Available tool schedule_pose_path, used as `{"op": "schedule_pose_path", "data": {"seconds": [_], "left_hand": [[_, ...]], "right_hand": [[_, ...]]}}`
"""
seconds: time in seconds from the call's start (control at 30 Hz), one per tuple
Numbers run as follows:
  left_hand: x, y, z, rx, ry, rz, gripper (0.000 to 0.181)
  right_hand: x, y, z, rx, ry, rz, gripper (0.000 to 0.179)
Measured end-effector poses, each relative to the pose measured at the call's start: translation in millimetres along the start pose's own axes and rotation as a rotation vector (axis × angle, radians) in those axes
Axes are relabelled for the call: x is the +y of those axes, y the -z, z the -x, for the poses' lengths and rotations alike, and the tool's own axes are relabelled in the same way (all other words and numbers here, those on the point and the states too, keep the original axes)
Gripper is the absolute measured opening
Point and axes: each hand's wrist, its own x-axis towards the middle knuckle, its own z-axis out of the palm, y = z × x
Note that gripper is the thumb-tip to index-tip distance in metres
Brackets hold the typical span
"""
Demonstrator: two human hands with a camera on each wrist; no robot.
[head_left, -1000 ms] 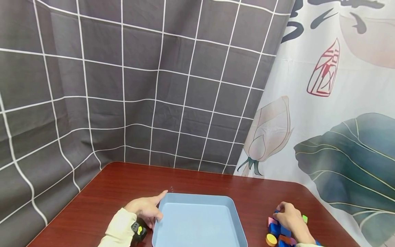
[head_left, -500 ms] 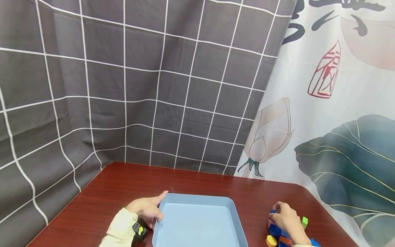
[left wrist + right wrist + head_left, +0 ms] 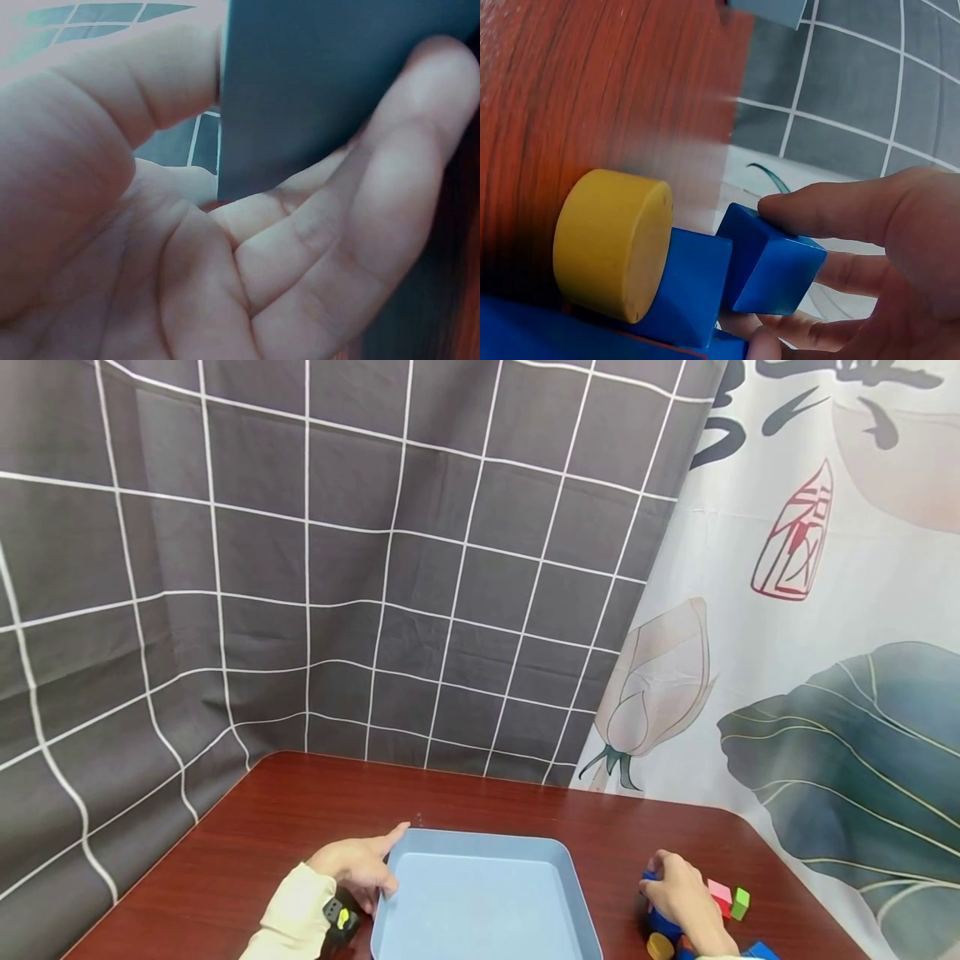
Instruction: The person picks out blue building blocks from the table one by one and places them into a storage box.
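The right hand [image 3: 682, 893] pinches a blue block [image 3: 769, 262] in its fingertips, the fingers parted only by the block's width. The block sits right of the tray [image 3: 480, 902], well apart from it, at the far end of a small pile of blocks; whether it touches the blue piece [image 3: 694, 277] beside it, I cannot tell. A yellow round block [image 3: 611, 244] rests against that piece.

To the right of this hand, a pink block [image 3: 718, 890] and a red block [image 3: 725, 907] lie together, with a green block [image 3: 740, 903] just beside them.

The left hand [image 3: 358, 867] holds the tray by its left side, the wall between thumb and fingers. The pale blue tray lies on the red-brown table [image 3: 315, 802]. Behind stand a dark checked curtain [image 3: 262, 560] and a white flowered one [image 3: 750, 668].
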Motion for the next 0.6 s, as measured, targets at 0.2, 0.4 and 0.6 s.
{"op": "schedule_pose_path", "data": {"seconds": [0.2,0.4,0.6], "left_hand": [[-0.5,0.2,-0.6,0.004,-0.008,-0.014,0.100],[-1.1,0.5,-1.1,0.004,-0.010,-0.016,0.101],[-0.4,0.4,-0.8,0.000,-0.015,-0.010,0.101]], "right_hand": [[-5,-2,2.0,-0.011,0.006,-0.003,0.024],[-9,-7,3.4,0.010,0.024,0.003,0.022],[-14,-11,3.2,-0.001,0.018,-0.005,0.024]]}}
